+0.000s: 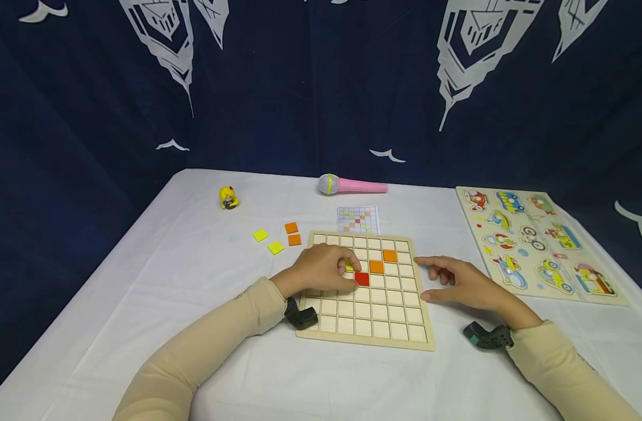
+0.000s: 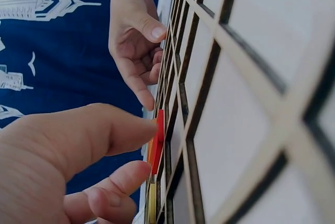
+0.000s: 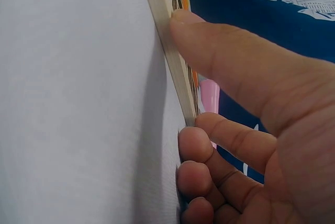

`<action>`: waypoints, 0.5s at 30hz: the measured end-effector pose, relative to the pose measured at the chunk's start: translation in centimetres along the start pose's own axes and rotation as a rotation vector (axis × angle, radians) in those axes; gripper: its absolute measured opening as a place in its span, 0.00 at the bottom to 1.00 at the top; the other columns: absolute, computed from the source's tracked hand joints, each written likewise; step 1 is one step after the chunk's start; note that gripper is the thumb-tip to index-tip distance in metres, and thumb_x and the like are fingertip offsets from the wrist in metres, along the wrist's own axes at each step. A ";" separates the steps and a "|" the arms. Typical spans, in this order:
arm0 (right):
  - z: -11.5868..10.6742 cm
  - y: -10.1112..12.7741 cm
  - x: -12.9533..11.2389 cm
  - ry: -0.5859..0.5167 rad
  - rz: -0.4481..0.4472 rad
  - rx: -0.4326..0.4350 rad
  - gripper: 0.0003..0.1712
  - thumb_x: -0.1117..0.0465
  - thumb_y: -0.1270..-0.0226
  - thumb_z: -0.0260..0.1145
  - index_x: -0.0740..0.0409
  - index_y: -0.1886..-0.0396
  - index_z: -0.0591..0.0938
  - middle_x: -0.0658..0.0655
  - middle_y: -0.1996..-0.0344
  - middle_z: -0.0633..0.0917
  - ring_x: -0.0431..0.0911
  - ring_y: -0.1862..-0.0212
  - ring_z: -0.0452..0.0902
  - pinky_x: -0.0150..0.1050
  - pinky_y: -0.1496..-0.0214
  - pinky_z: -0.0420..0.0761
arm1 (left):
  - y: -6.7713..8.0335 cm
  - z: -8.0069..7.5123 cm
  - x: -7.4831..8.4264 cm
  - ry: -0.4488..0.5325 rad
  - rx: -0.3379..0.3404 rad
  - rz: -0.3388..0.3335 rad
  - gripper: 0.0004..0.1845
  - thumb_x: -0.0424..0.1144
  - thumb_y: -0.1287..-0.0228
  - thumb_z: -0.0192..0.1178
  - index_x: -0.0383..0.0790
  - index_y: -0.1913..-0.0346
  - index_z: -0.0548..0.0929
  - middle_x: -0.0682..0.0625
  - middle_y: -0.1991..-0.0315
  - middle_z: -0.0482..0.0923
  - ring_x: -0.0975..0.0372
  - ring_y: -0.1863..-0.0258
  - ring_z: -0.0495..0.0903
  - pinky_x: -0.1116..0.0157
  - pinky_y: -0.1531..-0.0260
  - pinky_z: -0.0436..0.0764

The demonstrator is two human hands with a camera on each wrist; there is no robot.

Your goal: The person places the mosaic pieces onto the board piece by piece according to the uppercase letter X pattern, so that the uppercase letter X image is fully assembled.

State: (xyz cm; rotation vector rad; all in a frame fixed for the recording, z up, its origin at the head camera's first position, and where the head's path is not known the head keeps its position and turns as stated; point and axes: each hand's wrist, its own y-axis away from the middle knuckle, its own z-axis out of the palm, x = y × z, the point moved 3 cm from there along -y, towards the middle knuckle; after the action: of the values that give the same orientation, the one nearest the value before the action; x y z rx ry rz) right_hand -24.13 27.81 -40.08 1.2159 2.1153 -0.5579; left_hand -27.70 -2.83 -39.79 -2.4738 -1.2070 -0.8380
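Yellow tile (image 1: 349, 266): thin, stiff, light, likely slick; best taken by its edges. Left hand (image 1: 321, 270) is pinching it over the grid board (image 1: 400, 332) on the worktop, beside the red tile (image 1: 361, 279). Right hand (image 1: 465, 283) is resting relaxed, steadying the board's edge.

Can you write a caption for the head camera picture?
Left hand places a yellow tile on the wooden grid board; right hand steadies its edge.

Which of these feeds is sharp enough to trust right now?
Head view: evenly lit and sharp, grid board and both hands readable. Left wrist: the near board cells are blurred, the red tile soft. Right wrist: the thumb fills the frame, out of focus.
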 end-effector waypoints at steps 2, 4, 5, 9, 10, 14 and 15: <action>0.0 0.0 0.0 -0.001 0.002 -0.002 0.41 0.61 0.37 0.83 0.73 0.29 0.77 0.53 0.61 0.76 0.43 0.63 0.68 0.36 0.61 0.69 | 0.0 -0.2 0.2 0.008 0.006 0.002 0.14 0.46 0.39 0.75 0.52 0.51 0.89 0.60 0.77 0.74 0.67 0.77 0.71 0.68 0.75 0.69; 0.0 0.0 0.0 0.001 -0.001 -0.003 0.40 0.61 0.37 0.83 0.73 0.29 0.77 0.53 0.61 0.75 0.43 0.63 0.68 0.36 0.61 0.69 | 0.0 -0.4 0.4 0.014 0.012 0.011 0.13 0.47 0.36 0.75 0.51 0.50 0.89 0.60 0.77 0.73 0.67 0.77 0.71 0.68 0.75 0.69; 0.0 0.0 0.0 0.002 -0.003 -0.003 0.40 0.61 0.37 0.83 0.73 0.29 0.77 0.53 0.61 0.76 0.43 0.63 0.68 0.36 0.61 0.69 | 0.0 -0.6 0.5 0.021 0.016 0.017 0.13 0.47 0.36 0.75 0.51 0.50 0.89 0.60 0.77 0.73 0.67 0.77 0.71 0.68 0.74 0.69; -0.1 0.0 0.0 0.004 -0.009 -0.003 0.40 0.61 0.37 0.83 0.73 0.30 0.78 0.52 0.61 0.76 0.43 0.63 0.68 0.36 0.61 0.69 | 0.1 -1.6 0.8 0.038 0.032 0.041 0.13 0.47 0.33 0.75 0.49 0.49 0.90 0.60 0.77 0.73 0.67 0.76 0.70 0.67 0.67 0.70; -0.1 0.0 0.0 0.005 -0.010 -0.003 0.40 0.61 0.37 0.83 0.73 0.30 0.78 0.52 0.61 0.76 0.43 0.63 0.68 0.36 0.61 0.69 | 0.1 -1.9 0.8 0.048 0.034 0.045 0.13 0.46 0.32 0.74 0.49 0.49 0.90 0.59 0.76 0.74 0.67 0.76 0.70 0.67 0.66 0.70; -0.1 0.0 0.0 0.007 -0.013 -0.002 0.40 0.61 0.37 0.83 0.73 0.30 0.78 0.53 0.61 0.76 0.42 0.63 0.68 0.36 0.61 0.69 | 0.0 -3.4 0.2 0.109 0.033 0.053 0.13 0.44 0.30 0.73 0.45 0.46 0.90 0.58 0.75 0.74 0.67 0.79 0.69 0.67 0.67 0.69; -0.1 0.0 0.0 0.007 -0.016 -0.001 0.40 0.62 0.38 0.83 0.73 0.30 0.78 0.53 0.61 0.76 0.42 0.63 0.68 0.36 0.61 0.69 | 0.0 -3.7 -0.1 0.137 0.029 0.051 0.14 0.43 0.30 0.73 0.44 0.46 0.90 0.58 0.75 0.73 0.66 0.79 0.69 0.67 0.70 0.68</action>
State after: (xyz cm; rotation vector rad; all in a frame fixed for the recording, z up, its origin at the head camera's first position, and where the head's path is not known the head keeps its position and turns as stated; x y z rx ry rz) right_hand -24.16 27.87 -40.05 1.2034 2.1326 -0.5600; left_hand -29.16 -4.64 -36.85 -2.3714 -1.0975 -0.9522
